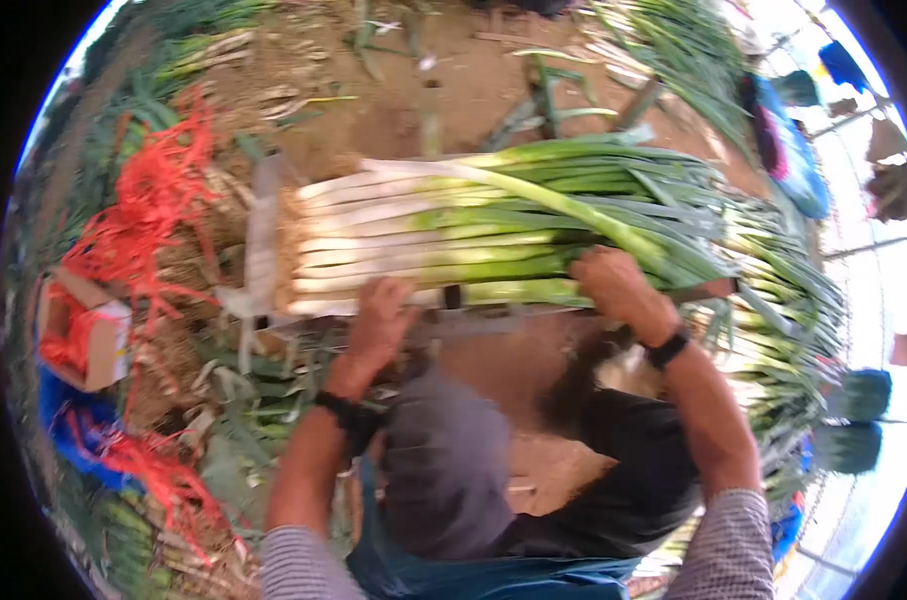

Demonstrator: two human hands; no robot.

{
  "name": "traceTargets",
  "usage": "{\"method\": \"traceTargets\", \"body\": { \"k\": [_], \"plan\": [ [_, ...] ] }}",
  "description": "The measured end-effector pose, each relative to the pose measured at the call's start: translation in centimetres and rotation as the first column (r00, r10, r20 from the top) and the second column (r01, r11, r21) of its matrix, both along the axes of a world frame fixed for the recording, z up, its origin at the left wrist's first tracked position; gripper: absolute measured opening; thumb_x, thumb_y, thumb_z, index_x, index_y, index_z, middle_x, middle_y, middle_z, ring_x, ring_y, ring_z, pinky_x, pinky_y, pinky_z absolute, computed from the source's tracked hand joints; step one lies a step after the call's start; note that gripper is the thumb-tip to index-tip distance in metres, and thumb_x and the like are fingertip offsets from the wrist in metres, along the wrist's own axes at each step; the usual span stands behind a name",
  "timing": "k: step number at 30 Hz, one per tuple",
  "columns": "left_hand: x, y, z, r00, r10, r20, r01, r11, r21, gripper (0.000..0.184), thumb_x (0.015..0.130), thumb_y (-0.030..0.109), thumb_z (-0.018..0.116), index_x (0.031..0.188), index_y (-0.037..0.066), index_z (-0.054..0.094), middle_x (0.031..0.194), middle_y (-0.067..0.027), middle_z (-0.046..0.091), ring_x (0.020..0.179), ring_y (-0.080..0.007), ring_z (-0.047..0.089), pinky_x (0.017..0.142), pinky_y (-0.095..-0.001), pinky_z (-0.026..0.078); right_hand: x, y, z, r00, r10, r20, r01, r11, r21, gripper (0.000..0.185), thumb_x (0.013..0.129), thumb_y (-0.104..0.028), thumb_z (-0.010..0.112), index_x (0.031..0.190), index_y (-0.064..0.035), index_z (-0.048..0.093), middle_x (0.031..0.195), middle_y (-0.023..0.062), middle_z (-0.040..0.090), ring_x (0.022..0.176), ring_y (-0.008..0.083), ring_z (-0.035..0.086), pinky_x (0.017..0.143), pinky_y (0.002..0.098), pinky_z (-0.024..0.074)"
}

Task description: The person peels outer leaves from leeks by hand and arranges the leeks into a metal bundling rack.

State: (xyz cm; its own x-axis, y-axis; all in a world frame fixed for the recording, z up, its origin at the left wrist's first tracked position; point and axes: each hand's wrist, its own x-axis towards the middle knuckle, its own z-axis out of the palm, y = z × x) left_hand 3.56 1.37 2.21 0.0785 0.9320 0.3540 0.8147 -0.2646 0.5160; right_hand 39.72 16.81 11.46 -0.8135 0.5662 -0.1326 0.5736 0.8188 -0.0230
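Observation:
A row of leeks (pixel 443 235) lies side by side in a low metal frame (pixel 265 225), roots to the left, white stalks in the middle, green leaves to the right. One leek (pixel 553 205) slants across the top of the others. My left hand (pixel 381 315) has its fingers curled on the white stalk of the nearest leek, by the frame's near edge. Farther right, my right hand (pixel 618 285) is closed around green leaves at the near side; its fingertips are partly hidden. Each wrist wears a dark band.
Tangled red ties (pixel 153 200) hang at the left, above an open cardboard box (pixel 98 340) of more ties. Heaped leeks (pixel 773 290) lie at the right and more leeks (pixel 663 60) at the back. Bare soil (pixel 413 110) shows beyond the frame. My knees (pixel 443 460) are close below it.

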Motion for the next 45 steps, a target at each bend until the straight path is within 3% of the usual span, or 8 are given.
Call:
{"method": "traceTargets", "body": {
  "k": [4, 9, 14, 19, 31, 34, 37, 45],
  "plan": [
    [-0.4, 0.0, 0.9, 0.991, -0.046, 0.125, 0.061, 0.992, -0.115, 0.028, 0.087, 0.018, 0.071, 0.11, 0.004, 0.064, 0.106, -0.0148, 0.059, 0.106, -0.0382, 0.054, 0.097, -0.0459, 0.045, -1.5, 1.3, 2.5, 0.98, -0.098, 0.175, 0.124, 0.981, -0.148, 0.023, 0.075, -0.021, 0.08, 0.092, -0.0077, 0.071, 0.089, 0.0154, 0.071, 0.093, 0.0374, 0.069, 0.079, 0.0484, 0.054],
    [0.5, -0.7, 1.5, 0.992, 0.052, -0.113, -0.06, 0.996, -0.067, 0.024, 0.087, 0.018, 0.071, 0.108, 0.007, 0.067, 0.109, -0.013, 0.058, 0.107, -0.0365, 0.053, 0.095, -0.0481, 0.044, -2.7, 0.2, 0.5, 0.957, -0.031, 0.289, 0.024, 0.999, 0.029, 0.007, 0.082, -0.012, 0.069, 0.085, -0.0068, 0.073, 0.083, 0.0163, 0.071, 0.086, 0.0382, 0.07, 0.075, 0.0468, 0.0552],
    [-0.6, -1.4, -2.2, 0.97, -0.061, -0.236, 0.067, 0.998, 0.017, 0.02, 0.086, 0.019, 0.071, 0.104, 0.01, 0.07, 0.12, -0.017, 0.058, 0.116, -0.0381, 0.051, 0.1, -0.0518, 0.04, -2.1, 0.6, 2.6, 0.986, -0.128, 0.107, 0.137, 0.987, -0.078, 0.006, 0.078, -0.007, 0.064, 0.08, -0.007, 0.07, 0.08, 0.0175, 0.068, 0.08, 0.0358, 0.069, 0.071, 0.0475, 0.054],
    [1.2, -1.2, 0.3, 0.972, 0.18, -0.15, -0.171, 0.983, 0.066, 0.027, 0.087, 0.024, 0.072, 0.109, 0.009, 0.071, 0.129, -0.0199, 0.055, 0.122, -0.0402, 0.05, 0.105, -0.0548, 0.038, -3.8, 0.0, 2.8, 0.975, -0.071, -0.21, 0.072, 0.997, -0.005, 0.015, 0.075, 0.001, 0.06, 0.086, -0.0059, 0.068, 0.091, 0.0148, 0.068, 0.094, 0.034, 0.065, 0.083, 0.0434, 0.0544],
    [0.6, -1.5, -0.4, 0.986, 0.159, -0.041, -0.158, 0.987, 0.024, 0.036, 0.089, 0.02, 0.067, 0.122, 0.006, 0.062, 0.127, -0.0199, 0.054, 0.12, -0.0421, 0.049, 0.105, -0.0529, 0.038, -5.6, -2.1, -1.7, 0.973, 0.082, -0.217, -0.063, 0.993, 0.095, 0.005, 0.07, -0.007, 0.065, 0.075, -0.0064, 0.066, 0.081, 0.0122, 0.065, 0.091, 0.0311, 0.063, 0.088, 0.044, 0.0509],
    [0.2, -1.3, -0.8, 0.986, 0.149, -0.08, -0.151, 0.988, -0.027, 0.038, 0.086, 0.02, 0.067, 0.121, 0.006, 0.061, 0.128, -0.0197, 0.054, 0.123, -0.043, 0.048, 0.105, -0.0551, 0.038, -4.8, 0.3, -2.0, 0.986, -0.06, -0.155, 0.048, 0.995, -0.084, 0.009, 0.072, -0.006, 0.064, 0.081, -0.0054, 0.067, 0.083, 0.0134, 0.066, 0.09, 0.0338, 0.063, 0.085, 0.0459, 0.0517],
    [0.9, -1.3, -2.1, 0.978, 0.198, -0.06, -0.202, 0.977, -0.069, 0.038, 0.088, 0.021, 0.069, 0.124, 0.01, 0.063, 0.126, -0.0156, 0.055, 0.12, -0.0389, 0.05, 0.104, -0.0509, 0.039, -3.3, 3.1, 4.4, 0.815, -0.146, -0.56, 0.228, 0.971, 0.078, 0.01, 0.086, -0.009, 0.065, 0.093, -0.0036, 0.07, 0.094, 0.0167, 0.068, 0.093, 0.0395, 0.062, 0.082, 0.0454, 0.0515],
    [0.8, -1.3, -1.6, 0.983, 0.184, 0.001, -0.184, 0.982, -0.033, 0.039, 0.09, 0.025, 0.07, 0.123, 0.006, 0.06, 0.131, -0.019, 0.055, 0.124, -0.0386, 0.05, 0.104, -0.0507, 0.038, -0.7, 5.0, 0.8, 0.868, -0.327, -0.373, 0.367, 0.93, 0.038, 0.035, 0.078, -0.021, 0.079, 0.108, -0.0074, 0.068, 0.108, 0.0147, 0.063, 0.109, 0.0365, 0.056, 0.093, 0.0475, 0.0466]
  ]
}}
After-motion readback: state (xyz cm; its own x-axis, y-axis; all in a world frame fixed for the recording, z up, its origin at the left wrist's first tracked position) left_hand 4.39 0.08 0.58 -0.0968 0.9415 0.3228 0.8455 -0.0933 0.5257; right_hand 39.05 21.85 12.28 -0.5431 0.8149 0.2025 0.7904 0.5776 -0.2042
